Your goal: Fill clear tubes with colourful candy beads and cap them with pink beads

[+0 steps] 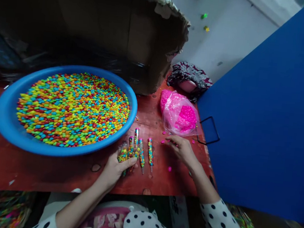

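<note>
My left hand (120,166) is closed around several clear plastic tubes (131,146) filled with colored candies; some have pink caps. Beside it on the red table lie two more filled tubes, one right next to the bunch (141,156) and one farther right (150,154). My right hand (182,149) reaches low over the table, its fingers extended and slightly bent. A small pink cap (162,142) lies just left of its fingertips, and I see nothing held in it. Another loose pink cap (169,169) rests nearer the table's front edge.
A wide blue basin (2,121) of multicolored candies fills the left. Behind it stands a torn cardboard box (154,39). A clear bag of pink caps (182,117) lies at the right, with patterned cloth (190,73) behind. A blue panel (261,121) bounds the right side.
</note>
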Demonstrator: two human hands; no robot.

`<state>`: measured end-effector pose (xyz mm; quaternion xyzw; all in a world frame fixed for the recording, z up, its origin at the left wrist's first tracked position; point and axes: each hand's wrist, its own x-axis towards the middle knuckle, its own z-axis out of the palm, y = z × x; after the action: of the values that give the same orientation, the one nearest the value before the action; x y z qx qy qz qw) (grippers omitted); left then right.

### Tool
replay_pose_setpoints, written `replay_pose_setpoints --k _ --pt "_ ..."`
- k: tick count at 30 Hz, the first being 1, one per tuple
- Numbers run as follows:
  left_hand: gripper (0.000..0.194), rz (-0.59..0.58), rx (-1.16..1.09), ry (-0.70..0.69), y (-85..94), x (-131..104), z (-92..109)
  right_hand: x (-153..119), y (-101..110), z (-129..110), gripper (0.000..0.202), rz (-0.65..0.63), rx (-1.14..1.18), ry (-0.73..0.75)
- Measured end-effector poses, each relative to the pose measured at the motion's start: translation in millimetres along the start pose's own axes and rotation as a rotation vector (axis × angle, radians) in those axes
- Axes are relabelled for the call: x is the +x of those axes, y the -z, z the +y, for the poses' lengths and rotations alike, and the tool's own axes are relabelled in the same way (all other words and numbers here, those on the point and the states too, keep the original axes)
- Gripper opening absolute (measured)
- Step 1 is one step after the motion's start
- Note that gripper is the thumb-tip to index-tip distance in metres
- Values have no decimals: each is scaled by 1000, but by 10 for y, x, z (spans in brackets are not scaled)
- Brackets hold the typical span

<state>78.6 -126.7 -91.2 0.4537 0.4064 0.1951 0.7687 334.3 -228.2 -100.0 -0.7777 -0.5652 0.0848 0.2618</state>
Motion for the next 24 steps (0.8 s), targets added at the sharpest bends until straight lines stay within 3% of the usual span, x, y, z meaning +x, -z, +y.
replay_pose_setpoints --k 4,6,10,12,14,20,24 --pt "45 20 6 -3 -2 17 -27 -27 -213 31 21 -66 -199 145" --pt "43 30 24 -25 4 27 -55 -26 -268 14 20 -34 -157 138" --pt "43 70 85 -81 -9 36 -91 -25 -294 -193 18 81 393 -35" --pt "42 95 146 -123 -30 26 -82 -25 -302 -369 19 29 709 -114" --pt "41 122 215 -166 -56 5 -56 -16 -320 -545 19 -22 886 -148" --pt "32 132 327 -269 -83 -58 -5 24 -381 -865 26 26 1052 -214" --pt "30 125 347 -284 -55 -62 -8 37 -375 -932 21 -13 985 -190"
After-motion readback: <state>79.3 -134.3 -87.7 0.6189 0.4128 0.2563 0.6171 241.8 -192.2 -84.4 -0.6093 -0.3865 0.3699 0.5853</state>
